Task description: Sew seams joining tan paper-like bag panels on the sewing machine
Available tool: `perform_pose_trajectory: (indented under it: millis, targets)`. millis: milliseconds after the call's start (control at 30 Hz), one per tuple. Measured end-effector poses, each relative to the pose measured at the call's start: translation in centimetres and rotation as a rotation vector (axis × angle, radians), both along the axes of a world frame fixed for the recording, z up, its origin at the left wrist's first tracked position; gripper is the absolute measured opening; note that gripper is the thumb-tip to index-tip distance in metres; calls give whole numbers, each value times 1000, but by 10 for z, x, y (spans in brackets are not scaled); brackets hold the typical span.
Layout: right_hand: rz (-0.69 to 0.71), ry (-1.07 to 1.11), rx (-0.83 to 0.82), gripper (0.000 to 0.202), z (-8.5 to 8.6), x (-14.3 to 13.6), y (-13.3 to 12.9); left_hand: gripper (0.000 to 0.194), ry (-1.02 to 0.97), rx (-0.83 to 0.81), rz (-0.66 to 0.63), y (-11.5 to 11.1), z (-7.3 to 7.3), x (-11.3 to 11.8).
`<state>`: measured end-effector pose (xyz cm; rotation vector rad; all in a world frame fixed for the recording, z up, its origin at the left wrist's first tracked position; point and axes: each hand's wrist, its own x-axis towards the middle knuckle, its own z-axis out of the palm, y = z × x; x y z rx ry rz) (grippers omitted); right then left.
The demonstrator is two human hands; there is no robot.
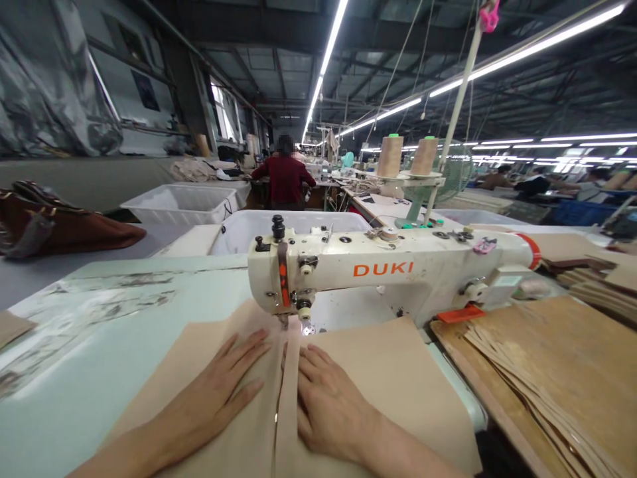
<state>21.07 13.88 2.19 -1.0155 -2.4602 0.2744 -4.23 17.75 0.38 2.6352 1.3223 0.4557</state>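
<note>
panel (pixel 378 372) on table (pixel 124 312), out to its right edge, partly under machine (pixel 338 265) | left hand (pixel 231 375) flat, right hand (pixel 331 401) curled by strip (pixel 287 418), grip unclear | sewing seems unfinished: near-side strip gapes, done stretch unreadable

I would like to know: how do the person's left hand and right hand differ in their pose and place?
The left hand lies flatter and more outstretched, while the right hand is more curled. The left hand is left of the narrow strip, apart from it; the right hand is against the strip's right edge. Both are bare and rest on beige material before the sewing machine.
</note>
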Motion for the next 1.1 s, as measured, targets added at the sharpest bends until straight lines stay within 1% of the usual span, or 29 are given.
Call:
perform_pose_trajectory:
  millis: [33,100,200,267,333,433,700,900,1100]
  targets:
    - [-2,-7,-17,40,1,0,0,52,35,30,27,1,-7,0]
    - [6,-25,-37,35,3,0,0,51,55,56,72,1,-13,6]
    - [45,-77,-29,18,4,0,1,48,39,61,75,-7,-8,16]
    - [72,-97,-3,15,5,0,2,47,37,57,53,-15,-5,18]
    - [86,-100,15,18,5,-1,2,47,35,45,37,-21,-4,17]
    - [82,-109,-3,31,4,-1,3,46,33,16,24,-25,-4,15]
    - [78,-132,-68,57,6,-1,3,45,44,-45,14,-14,7,8]
    - [84,-129,-70,51,8,-4,4,46,25,-48,20,-18,6,6]
    - [74,-140,-76,54,8,-5,4,47,13,-45,9,-18,6,6]
